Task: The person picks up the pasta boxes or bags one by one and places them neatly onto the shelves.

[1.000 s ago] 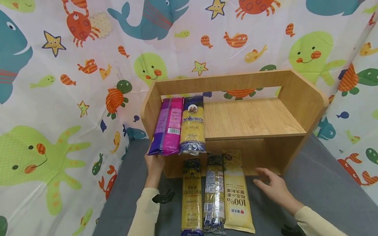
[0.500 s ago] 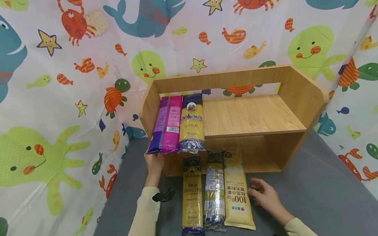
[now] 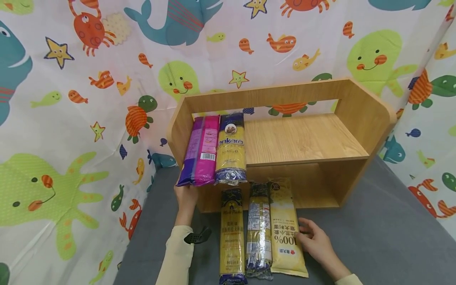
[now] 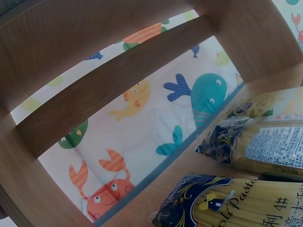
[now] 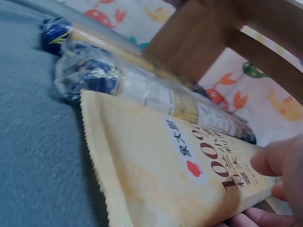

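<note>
Right wrist view: right hand [image 5: 286,163] pinches flat cream-yellow plastic packet [image 5: 156,156], lower fingers [image 5: 265,217] at its edge; head view: left hand [image 3: 186,198] fingers hidden, grip indeterminable.

From here, the yellow-blue packet [image 3: 230,156] reads "ankara", the cream packet [image 3: 285,225] "100%", the gold packet [image 3: 232,237] "Pasta" and "4#".

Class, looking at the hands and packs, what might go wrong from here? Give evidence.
The right hand holds the cream pack only by one long edge, so it might twist if lifted. The clear-wrapped pack lies right alongside and might get nudged. The pink pack and Ankara pack jut past the front of the upper shelf, so a bump could perhaps tip them off.
</note>
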Available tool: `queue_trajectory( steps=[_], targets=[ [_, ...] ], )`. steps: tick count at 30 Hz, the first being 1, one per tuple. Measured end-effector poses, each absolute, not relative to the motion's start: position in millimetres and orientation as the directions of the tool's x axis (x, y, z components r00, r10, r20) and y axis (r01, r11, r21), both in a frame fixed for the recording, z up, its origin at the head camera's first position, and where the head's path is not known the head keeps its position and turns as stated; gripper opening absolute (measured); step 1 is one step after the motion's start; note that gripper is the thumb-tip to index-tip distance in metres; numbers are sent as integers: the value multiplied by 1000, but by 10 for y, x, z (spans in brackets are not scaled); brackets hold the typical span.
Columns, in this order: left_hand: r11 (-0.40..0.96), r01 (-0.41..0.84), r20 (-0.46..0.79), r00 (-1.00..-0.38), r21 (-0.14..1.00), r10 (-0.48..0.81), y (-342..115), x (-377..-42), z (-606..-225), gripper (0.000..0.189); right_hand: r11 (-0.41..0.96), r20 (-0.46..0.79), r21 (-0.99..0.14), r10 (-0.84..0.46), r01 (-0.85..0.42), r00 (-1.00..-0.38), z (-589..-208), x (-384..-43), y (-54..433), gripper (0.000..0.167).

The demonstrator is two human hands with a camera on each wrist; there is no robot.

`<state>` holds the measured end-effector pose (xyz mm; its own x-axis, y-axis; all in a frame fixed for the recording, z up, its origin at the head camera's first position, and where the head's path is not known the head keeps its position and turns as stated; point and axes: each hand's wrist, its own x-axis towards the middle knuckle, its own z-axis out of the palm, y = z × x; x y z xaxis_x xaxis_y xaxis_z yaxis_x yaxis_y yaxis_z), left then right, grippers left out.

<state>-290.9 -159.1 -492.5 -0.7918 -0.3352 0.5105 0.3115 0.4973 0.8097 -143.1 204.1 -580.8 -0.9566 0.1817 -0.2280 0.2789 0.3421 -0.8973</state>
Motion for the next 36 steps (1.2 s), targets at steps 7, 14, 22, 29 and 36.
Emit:
queue_trajectory(
  steps=[7,14,22,29,36],
  targets=[
    [512,306,512,-793,803,-329,-1576,-2911,-4935,17,383,-207,-883,198,270,-958,-5808,-1408,2059,57],
    [481,288,477,-812,828,-337,-1576,-2905,-4947,18,318,-238,-908,143,273,-961,-5844,-1384,2073,67],
    [480,284,475,-810,830,-342,-1589,-2910,-4943,17,261,-256,-923,133,283,-958,-5865,-1377,2029,71],
    [489,267,469,-810,830,-354,-1595,-2910,-4935,19,237,-273,-927,110,292,-956,-5819,-1406,2016,70],
    [508,272,483,-804,817,-348,-1588,-2904,-4938,19,186,-231,-955,20,230,-973,-5822,-1390,2003,79]
  ],
)
